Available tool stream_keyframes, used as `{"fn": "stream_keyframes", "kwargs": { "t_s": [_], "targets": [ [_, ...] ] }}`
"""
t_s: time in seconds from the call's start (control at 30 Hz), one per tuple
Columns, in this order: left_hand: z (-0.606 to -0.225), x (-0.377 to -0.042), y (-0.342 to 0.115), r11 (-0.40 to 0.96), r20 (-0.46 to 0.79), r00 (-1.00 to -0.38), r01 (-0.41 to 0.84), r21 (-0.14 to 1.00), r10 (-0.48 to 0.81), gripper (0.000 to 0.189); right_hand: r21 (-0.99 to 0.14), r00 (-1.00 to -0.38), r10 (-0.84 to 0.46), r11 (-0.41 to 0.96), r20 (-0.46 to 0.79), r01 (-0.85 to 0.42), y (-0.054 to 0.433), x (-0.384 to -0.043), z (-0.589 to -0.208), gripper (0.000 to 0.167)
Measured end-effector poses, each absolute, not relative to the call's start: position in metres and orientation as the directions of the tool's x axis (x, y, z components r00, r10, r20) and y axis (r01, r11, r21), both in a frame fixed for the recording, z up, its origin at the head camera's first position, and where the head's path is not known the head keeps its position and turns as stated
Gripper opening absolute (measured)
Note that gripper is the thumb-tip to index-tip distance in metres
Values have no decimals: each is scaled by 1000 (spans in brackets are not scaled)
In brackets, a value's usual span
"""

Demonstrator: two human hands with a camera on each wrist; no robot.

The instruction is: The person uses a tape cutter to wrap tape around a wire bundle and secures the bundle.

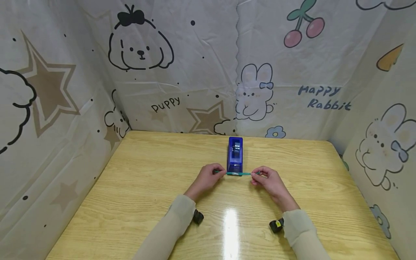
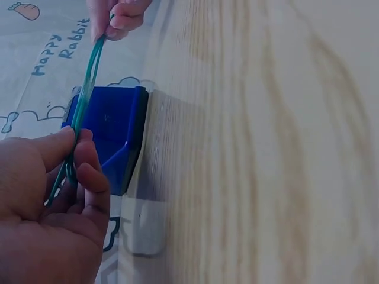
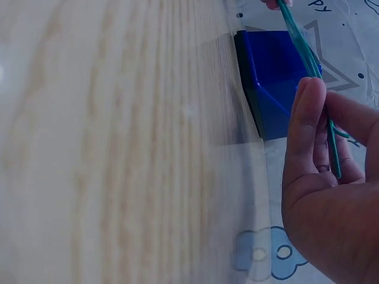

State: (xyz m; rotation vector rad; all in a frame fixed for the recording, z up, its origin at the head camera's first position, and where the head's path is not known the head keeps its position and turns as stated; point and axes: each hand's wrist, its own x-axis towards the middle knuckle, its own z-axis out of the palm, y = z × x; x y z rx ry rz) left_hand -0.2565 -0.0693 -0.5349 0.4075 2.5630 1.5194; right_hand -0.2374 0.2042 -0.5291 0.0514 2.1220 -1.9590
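Observation:
A thin bundle of green cord (image 1: 246, 174), folded into several strands, stretches level between both hands. My left hand (image 1: 208, 177) pinches one end between thumb and fingers, and loose ends stick out past the palm in the left wrist view. The other end is pinched by my right hand (image 1: 269, 181), with a loop and a tail showing in the right wrist view. A shiny clear stretch, like tape, lies along the bundle's middle (image 2: 87, 92). Just behind it stands a blue tape dispenser (image 1: 230, 157), whose front end the bundle overlaps in the head view.
The wooden table (image 1: 146, 162) has its back edge against a printed cloth (image 1: 201, 54) that also hangs at both sides. A black wrist camera (image 1: 198, 217) sits at the left cuff, another (image 1: 276, 226) at the right. Light glares off the table's front middle.

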Motion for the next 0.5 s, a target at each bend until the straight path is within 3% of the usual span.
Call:
{"fn": "stream_keyframes", "kwargs": {
  "t_s": [0.27,0.5],
  "targets": [
    [-535,-257,-71,422,46,-947,184,887,317,10,-953,-955,-96,143,-282,267,199,-241,-524,37],
    [-534,-257,-71,426,57,-948,193,884,312,9,-942,-947,-80,155,-312,298,197,-242,-523,34]
  ]
}}
